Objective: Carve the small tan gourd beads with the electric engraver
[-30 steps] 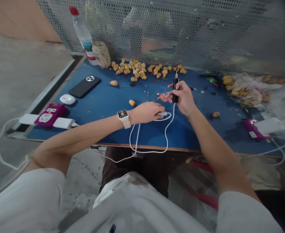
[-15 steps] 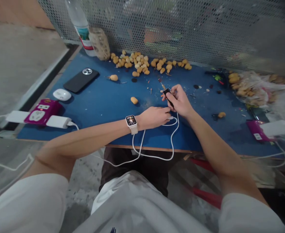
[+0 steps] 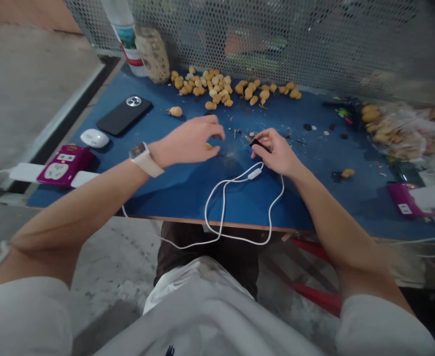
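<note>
My left hand, wearing a watch on its wrist, is over the blue tabletop with fingers curved and apart. Partly hidden beneath it lies a small tan gourd. My right hand is closed round a black corded hand tool; its tip is hard to make out against the scattered shavings. From it a white cord with a small inline piece loops over the table's front edge.
Many small gourds lie along the mesh panel. At left are a bottle, a woven jar, a phone, a white case and a purple power adapter. A bag of gourds sits at right.
My left hand has left the right hand's side and moved left and forward over the lone gourd. My right hand keeps the tool, now held lower and flatter.
</note>
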Action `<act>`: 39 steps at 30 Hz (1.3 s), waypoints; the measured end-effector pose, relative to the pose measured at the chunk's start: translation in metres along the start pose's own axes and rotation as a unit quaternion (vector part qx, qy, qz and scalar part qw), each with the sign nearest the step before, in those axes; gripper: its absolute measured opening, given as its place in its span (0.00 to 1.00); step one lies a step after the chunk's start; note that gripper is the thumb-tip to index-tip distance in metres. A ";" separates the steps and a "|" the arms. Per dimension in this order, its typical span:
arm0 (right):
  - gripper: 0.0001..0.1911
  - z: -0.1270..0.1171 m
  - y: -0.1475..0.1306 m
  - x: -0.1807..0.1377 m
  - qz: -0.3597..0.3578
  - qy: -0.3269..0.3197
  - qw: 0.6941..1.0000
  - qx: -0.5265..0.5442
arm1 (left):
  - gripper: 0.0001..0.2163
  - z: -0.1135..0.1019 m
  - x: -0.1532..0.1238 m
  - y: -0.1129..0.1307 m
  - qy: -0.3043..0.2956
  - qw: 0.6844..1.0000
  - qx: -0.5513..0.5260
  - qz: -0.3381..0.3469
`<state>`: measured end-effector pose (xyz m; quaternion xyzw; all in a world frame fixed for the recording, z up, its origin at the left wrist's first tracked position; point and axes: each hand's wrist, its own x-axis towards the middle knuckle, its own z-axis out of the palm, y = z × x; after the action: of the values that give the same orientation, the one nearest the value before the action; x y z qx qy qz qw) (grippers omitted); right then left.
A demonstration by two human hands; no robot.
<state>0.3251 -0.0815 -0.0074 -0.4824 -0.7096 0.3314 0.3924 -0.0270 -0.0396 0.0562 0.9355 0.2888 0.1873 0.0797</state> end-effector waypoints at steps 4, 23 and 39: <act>0.28 0.001 -0.007 -0.002 -0.006 -0.002 0.999 -0.035 | 0.22 -0.009 -0.017 -0.044 -0.101 0.994 -0.037 -0.033; 0.26 0.012 -0.028 -0.009 -0.083 -0.016 0.995 -0.056 | 0.17 0.032 -0.011 -0.022 -0.022 0.986 -0.162 -0.044; 0.14 0.009 -0.035 -0.014 -0.067 -0.018 0.990 -0.120 | 0.15 0.033 -0.011 -0.019 -0.018 0.988 -0.148 -0.042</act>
<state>0.3061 -0.1065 0.0146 -0.4707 -0.7823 0.2256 0.3400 -0.0325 -0.0316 0.0177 0.9036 0.2958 0.2075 0.2301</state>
